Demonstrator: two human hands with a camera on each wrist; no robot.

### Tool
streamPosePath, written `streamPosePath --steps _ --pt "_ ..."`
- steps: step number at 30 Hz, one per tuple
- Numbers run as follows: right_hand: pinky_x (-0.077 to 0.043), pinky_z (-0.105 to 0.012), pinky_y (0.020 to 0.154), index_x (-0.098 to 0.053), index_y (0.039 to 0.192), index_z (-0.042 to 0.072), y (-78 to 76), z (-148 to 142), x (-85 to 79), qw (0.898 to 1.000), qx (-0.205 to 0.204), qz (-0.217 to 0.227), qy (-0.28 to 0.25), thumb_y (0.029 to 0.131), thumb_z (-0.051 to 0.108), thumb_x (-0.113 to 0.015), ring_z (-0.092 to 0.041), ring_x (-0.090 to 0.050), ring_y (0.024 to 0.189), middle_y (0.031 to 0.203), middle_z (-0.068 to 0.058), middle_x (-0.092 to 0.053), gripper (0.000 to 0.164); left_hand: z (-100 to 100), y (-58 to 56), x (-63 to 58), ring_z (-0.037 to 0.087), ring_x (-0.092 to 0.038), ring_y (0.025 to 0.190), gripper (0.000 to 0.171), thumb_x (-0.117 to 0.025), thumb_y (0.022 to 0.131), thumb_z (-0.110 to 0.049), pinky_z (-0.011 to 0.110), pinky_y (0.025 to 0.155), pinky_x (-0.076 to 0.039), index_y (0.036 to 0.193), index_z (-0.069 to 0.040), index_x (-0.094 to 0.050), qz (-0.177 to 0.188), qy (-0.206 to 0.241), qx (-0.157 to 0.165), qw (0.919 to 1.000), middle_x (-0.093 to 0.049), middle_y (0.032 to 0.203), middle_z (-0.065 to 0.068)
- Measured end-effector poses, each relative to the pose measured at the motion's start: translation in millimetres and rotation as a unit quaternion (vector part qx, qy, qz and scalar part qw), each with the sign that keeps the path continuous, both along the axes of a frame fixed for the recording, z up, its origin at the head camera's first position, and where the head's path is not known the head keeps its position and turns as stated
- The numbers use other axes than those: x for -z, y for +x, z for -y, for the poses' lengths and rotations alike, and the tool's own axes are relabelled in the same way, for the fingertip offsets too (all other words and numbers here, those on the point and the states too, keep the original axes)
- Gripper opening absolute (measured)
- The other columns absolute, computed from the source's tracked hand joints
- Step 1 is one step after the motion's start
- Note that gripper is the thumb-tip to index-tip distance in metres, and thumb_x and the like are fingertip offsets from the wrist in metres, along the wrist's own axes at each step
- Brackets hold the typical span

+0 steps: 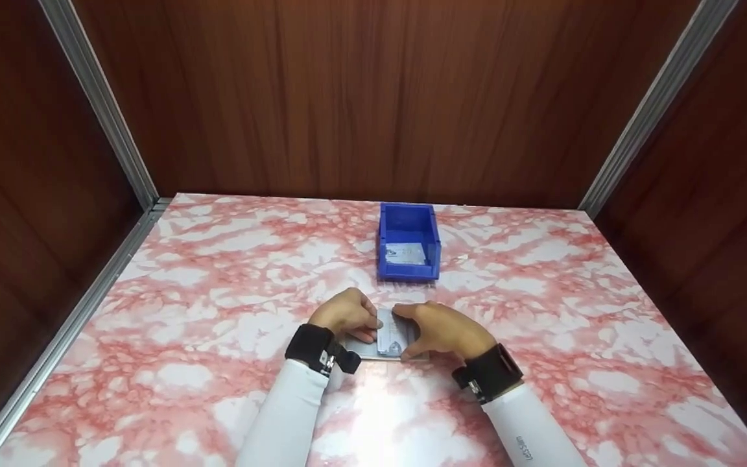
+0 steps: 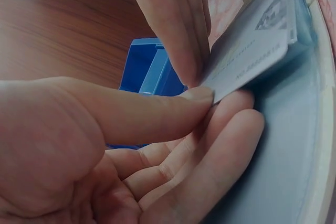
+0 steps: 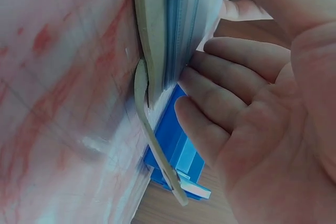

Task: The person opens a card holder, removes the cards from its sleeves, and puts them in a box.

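An open card holder [image 1: 366,351] with a pale cover and clear plastic sleeves [image 3: 182,24] lies on the table between the hands. My left hand [image 1: 347,314] pinches the corner of a white printed card [image 2: 239,56] between thumb and index finger, over the raised sleeves; the card bears a number and a small picture. My right hand [image 1: 445,327] spans the sleeves from the right, fingers at the far edge and thumb at the near edge. In the right wrist view, the holder's strap [image 3: 157,148] sticks out past its cover.
A blue bin [image 1: 407,273] stands beyond the hands, with a whitish flat card [image 1: 404,253] inside. The tabletop [image 1: 218,324] has a red and white marbled pattern. Brown wood panels [image 1: 347,97] with metal frame posts [image 1: 104,97] enclose the back and sides.
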State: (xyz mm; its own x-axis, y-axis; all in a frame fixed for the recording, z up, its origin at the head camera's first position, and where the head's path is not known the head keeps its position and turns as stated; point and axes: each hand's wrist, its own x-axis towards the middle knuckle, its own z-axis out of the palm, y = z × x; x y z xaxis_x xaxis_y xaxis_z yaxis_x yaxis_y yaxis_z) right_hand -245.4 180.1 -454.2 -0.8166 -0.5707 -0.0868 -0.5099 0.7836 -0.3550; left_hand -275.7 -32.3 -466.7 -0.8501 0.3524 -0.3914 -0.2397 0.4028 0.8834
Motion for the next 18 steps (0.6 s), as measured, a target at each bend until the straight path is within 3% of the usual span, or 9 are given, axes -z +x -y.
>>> streamPosePath --steps 9,18 --pt "-0.056 -0.042 0.093 -0.057 0.142 0.019 0.0 -2.2 0.1 1.000 0.024 0.016 0.007 0.067 0.036 -0.093 -0.018 -0.065 0.097 0.120 -0.007 -0.073 0.085 1.0 0.8 -2.1 0.013 -0.069 0.061 0.013 -0.071 0.088 0.003 0.026 0.065 -0.064 0.097 0.001 -0.062 0.001 0.002 0.001 1.0000 -0.069 0.075 0.007" --pt "-0.056 -0.043 0.094 -0.062 0.135 0.016 -0.3 -2.8 -0.2 1.000 0.010 0.007 0.016 0.067 0.034 -0.093 -0.019 -0.066 0.098 0.116 -0.006 -0.073 0.078 5.4 -0.6 0.1 0.014 -0.069 0.060 0.016 -0.072 0.087 0.003 0.026 0.063 -0.063 0.096 -0.001 -0.060 0.011 0.006 -0.003 0.9999 -0.069 0.072 0.008"
